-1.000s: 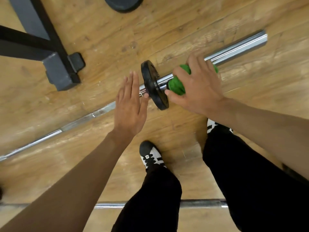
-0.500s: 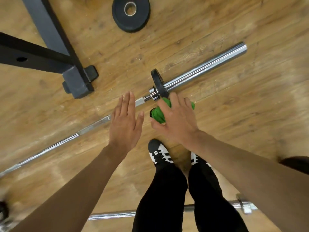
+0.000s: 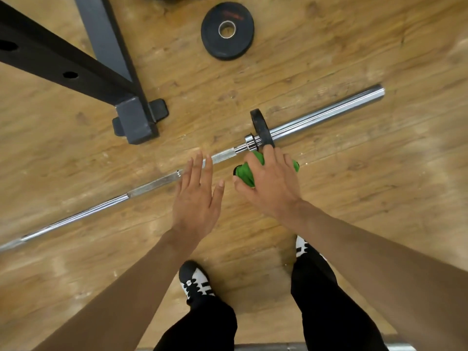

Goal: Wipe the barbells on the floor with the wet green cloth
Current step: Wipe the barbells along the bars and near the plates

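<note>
Now the right hand point(image 3: 268, 183) is clutching the bunched green cloth point(image 3: 247, 173) beside the barbell point(image 3: 324, 117) on the floor point(image 3: 354, 224), the left hand point(image 3: 195, 198) hovering flat, empty; wrapping cloth round the shaft point(image 3: 88, 214) should clean best.

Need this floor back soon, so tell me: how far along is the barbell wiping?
Done: nothing can be confirmed, as the barbell shows no visible wet marks. In hand: the right hand grips the cloth just off the bar, beside its plate, and the left hand is open over the bar. Left: probably wiping this bar, and likely the second bar at the bottom edge.
</note>
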{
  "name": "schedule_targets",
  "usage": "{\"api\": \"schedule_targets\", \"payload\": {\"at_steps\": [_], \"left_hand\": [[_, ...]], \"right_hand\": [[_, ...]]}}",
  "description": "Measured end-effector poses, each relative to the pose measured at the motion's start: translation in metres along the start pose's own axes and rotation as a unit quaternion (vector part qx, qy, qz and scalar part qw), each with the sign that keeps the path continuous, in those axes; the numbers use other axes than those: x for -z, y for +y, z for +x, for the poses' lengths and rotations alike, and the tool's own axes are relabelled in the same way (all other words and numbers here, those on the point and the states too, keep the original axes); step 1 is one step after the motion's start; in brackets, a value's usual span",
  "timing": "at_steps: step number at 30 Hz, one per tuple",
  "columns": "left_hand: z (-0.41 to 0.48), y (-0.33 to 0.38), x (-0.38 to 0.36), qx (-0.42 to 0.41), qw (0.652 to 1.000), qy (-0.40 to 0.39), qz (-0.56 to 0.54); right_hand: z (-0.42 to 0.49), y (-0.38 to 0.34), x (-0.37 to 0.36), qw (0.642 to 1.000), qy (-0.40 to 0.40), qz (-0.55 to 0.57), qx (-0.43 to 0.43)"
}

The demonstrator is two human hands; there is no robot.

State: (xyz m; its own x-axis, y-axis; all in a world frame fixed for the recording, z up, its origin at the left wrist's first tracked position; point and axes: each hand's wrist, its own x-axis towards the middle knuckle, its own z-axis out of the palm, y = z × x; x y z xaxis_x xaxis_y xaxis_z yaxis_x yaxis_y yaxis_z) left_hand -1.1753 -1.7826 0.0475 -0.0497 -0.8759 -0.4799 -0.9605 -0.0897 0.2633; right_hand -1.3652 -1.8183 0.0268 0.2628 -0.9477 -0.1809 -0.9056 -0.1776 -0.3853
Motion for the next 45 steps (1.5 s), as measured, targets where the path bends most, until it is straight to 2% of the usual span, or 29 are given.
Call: {"api": "schedule_targets", "payload": {"at_steps": [5, 11, 15, 20, 22, 25, 27, 33, 38, 45], "left_hand": [[-0.005, -0.033, -0.008, -0.068, 0.996, -0.037, 0.033], [0.020, -0.073, -0.025, -0.135, 0.986, -0.064, 0.081], [0.058, -0.097, -0.045, -0.177, 0.974, -0.042, 0.134], [0.113, -0.127, -0.100, -0.225, 0.961, 0.007, 0.164], [0.135, -0.139, -0.116, -0.290, 0.939, 0.036, 0.179], [0.161, -0.152, -0.122, -0.435, 0.863, 0.044, 0.255], [0.174, -0.158, -0.126, -0.475, 0.828, 0.054, 0.294], [0.191, -0.162, -0.142, -0.457, 0.840, 0.103, 0.273], [0.197, -0.165, -0.142, -0.454, 0.844, 0.135, 0.252], [0.195, -0.166, -0.152, -0.413, 0.864, 0.160, 0.241]], "right_hand": [[-0.022, -0.015, -0.036, 0.999, 0.037, -0.021, -0.032], [-0.022, -0.022, -0.089, 0.996, 0.039, -0.021, -0.071], [0.011, -0.012, -0.116, 0.995, 0.073, -0.004, -0.069], [0.053, 0.012, -0.154, 0.986, 0.159, -0.052, -0.010], [0.060, 0.020, -0.169, 0.980, 0.186, -0.068, 0.025], [0.067, 0.028, -0.184, 0.980, 0.186, -0.048, 0.049], [0.075, 0.035, -0.191, 0.982, 0.182, -0.033, 0.043], [0.094, 0.060, -0.212, 0.961, 0.247, -0.079, 0.099], [0.097, 0.063, -0.226, 0.944, 0.290, -0.124, 0.097], [0.088, 0.053, -0.230, 0.957, 0.217, -0.184, 0.062]]}}
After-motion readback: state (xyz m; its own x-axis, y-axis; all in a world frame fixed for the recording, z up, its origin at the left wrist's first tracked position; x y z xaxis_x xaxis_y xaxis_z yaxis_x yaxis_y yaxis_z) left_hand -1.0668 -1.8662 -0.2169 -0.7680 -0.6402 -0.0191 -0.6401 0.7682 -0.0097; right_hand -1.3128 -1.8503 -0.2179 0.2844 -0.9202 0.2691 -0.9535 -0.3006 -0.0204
